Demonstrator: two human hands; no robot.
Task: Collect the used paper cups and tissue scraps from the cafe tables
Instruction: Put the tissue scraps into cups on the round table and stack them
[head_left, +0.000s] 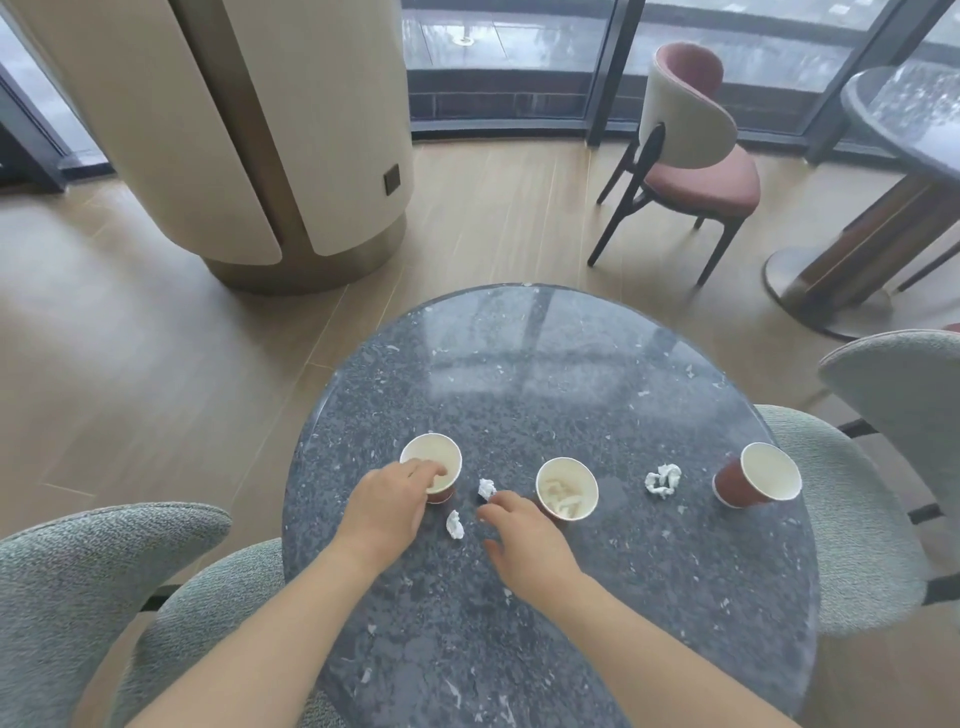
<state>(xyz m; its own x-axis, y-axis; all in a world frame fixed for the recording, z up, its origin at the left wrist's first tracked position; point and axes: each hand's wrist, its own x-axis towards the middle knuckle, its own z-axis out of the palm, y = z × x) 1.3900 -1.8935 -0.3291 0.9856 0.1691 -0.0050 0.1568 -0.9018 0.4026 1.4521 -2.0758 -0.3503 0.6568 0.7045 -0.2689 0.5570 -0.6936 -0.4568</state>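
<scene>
Three red paper cups with white insides stand on the round dark stone table (545, 364). My left hand (387, 501) has its fingers over the rim of the left cup (434, 457). The middle cup (567, 488) holds crumpled tissue. The right cup (758, 475) looks empty. My right hand (519, 527) lies open, fingertips touching a small tissue scrap (486, 488). Another scrap (455, 525) lies between my hands. A larger crumpled tissue (663, 479) sits between the middle and right cups.
Grey-green upholstered chairs stand at the left (93, 587) and right (883, 467) of the table. A pink-seated chair (691, 156) and a second table (914, 119) are further back right. A wide cream column (260, 135) rises at the back left.
</scene>
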